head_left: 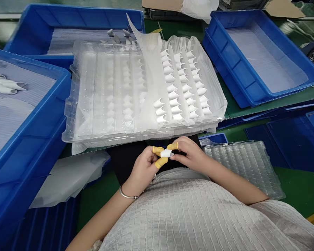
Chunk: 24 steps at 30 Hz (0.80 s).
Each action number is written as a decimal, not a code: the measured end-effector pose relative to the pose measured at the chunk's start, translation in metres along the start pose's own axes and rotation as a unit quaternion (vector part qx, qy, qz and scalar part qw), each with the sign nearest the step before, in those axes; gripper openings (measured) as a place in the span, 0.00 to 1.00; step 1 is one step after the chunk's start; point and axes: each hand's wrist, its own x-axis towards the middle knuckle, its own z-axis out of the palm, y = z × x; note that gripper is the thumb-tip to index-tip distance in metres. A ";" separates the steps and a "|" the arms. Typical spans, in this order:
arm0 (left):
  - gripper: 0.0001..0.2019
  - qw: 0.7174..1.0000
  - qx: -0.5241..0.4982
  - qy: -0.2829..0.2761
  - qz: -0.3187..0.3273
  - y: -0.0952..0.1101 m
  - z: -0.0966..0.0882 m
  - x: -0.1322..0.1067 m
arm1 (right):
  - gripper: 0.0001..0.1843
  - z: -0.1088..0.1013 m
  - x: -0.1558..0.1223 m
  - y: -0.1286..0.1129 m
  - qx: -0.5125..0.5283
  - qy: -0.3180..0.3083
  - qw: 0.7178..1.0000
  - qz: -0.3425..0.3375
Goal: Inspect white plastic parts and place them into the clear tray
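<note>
Between my two hands, close to my body, is a small white tube-shaped piece (166,153) with a slanted, scooped end. My left hand (148,161) pinches it between thumb and forefinger, both in yellow finger cots. From the other side my right hand (187,152) also grips it, with one yellow-capped finger on top and the thumb below. Just beyond my hands lies a clear plastic tray (104,130). Rows of similar white pieces (176,101) stand on its right part, separated by folded strips of thin white foam sheet (151,80). Its left part is under translucent wrapping.
A blue bin (28,115) at the left holds several white pieces (5,83). Another blue bin (83,15) behind the tray has more of them. Stacked blue bins (240,62) with a pale liner stand at the right. An empty-looking clear tray (246,164) lies lower right.
</note>
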 end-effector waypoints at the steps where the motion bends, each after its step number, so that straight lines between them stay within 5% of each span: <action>1: 0.10 1.000 -0.004 0.002 0.000 -0.001 0.000 0.000 | 0.11 0.000 0.000 0.000 0.001 -0.002 1.000 -0.001; 5: 0.11 0.999 0.026 0.026 0.019 -0.003 0.001 -0.001 | 0.23 0.003 0.000 0.003 0.123 -0.024 0.987 0.103; 10: 0.10 0.994 0.088 0.040 0.047 -0.002 0.001 0.000 | 0.19 0.005 0.005 0.002 0.207 -0.053 0.955 0.204; 14: 0.10 0.998 0.051 0.024 0.018 -0.001 0.000 -0.001 | 0.14 0.003 0.006 -0.002 0.180 -0.040 0.970 0.159; 20: 0.10 1.000 -0.001 0.002 -0.001 -0.003 -0.001 -0.001 | 0.11 -0.001 0.001 -0.002 -0.003 -0.009 1.000 0.020; 24: 0.10 0.999 0.033 0.022 0.027 -0.003 0.000 -0.001 | 0.19 0.000 0.002 0.000 0.072 -0.008 0.995 0.069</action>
